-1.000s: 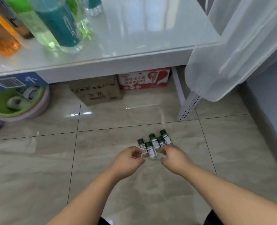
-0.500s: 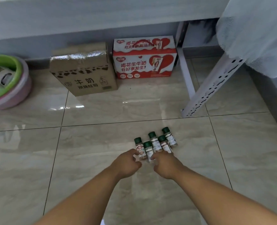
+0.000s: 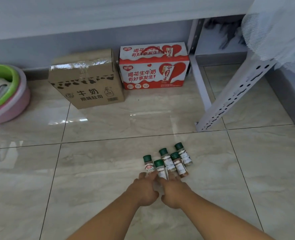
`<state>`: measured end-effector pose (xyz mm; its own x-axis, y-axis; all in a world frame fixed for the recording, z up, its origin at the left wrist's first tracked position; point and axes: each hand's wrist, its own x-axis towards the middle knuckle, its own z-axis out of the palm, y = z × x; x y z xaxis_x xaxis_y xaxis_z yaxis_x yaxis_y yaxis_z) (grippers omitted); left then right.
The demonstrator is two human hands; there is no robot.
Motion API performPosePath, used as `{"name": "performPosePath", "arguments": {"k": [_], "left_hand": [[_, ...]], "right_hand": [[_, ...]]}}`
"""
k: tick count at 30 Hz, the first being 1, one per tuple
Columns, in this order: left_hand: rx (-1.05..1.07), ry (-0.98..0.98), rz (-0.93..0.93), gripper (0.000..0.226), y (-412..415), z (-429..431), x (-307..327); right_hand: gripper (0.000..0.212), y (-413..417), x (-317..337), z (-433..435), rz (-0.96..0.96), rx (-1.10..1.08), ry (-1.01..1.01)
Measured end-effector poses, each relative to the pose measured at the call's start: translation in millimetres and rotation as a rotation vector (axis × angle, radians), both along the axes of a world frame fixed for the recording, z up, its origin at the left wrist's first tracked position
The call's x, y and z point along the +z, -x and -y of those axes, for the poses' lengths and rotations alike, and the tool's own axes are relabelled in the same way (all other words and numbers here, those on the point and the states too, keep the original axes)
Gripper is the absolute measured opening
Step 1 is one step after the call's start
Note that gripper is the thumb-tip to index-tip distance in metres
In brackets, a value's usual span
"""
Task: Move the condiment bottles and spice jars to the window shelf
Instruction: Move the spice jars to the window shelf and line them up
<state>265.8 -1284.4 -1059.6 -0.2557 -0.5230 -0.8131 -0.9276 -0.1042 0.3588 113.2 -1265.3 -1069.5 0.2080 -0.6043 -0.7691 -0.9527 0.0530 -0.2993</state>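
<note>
Several small spice jars (image 3: 168,161) with green caps stand upright in a tight cluster on the tiled floor. My left hand (image 3: 143,189) reaches in from below, its fingertips against the bases of the leftmost jar (image 3: 148,166) and the front jar (image 3: 159,169). Close beside it, my right hand (image 3: 175,193) has its fingers spread at the base of the front jar and the one beside it. No jar is lifted. Only the white shelf's underside (image 3: 108,19) shows along the top; its upper surface is out of view.
A perforated white shelf leg (image 3: 233,97) slants down at the right, with a sheer curtain (image 3: 278,32) above it. Under the shelf sit a brown carton (image 3: 88,84) and a red-and-white milk box (image 3: 153,70). Stacked green and pink basins (image 3: 8,96) stand at the left.
The view has dropped lower, so the shelf top and its bottles are out of sight. Both hands have drawn closer together against the front jars.
</note>
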Motion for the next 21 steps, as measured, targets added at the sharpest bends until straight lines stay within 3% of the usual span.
{"name": "performPosePath", "arguments": {"k": [7, 11, 16, 21], "left_hand": [[-0.090, -0.010, 0.090, 0.085, -1.5, -4.7, -7.2], [-0.148, 0.001, 0.144, 0.090, 6.8, -4.0, -12.7], [-0.151, 0.033, 0.200, 0.067, 12.3, -8.9, -16.2], [-0.020, 0.242, 0.201, 0.039, 0.8, -15.8, -19.1]], "right_hand": [[0.062, -3.8, 0.8, -6.9, 0.011, -0.012, -0.006], [0.068, -6.5, -2.4, -8.8, 0.029, -0.037, -0.049], [0.055, 3.4, -5.8, -14.9, -0.017, -0.070, -0.039], [0.022, 6.3, -3.5, -24.3, 0.057, -0.244, 0.117]]}}
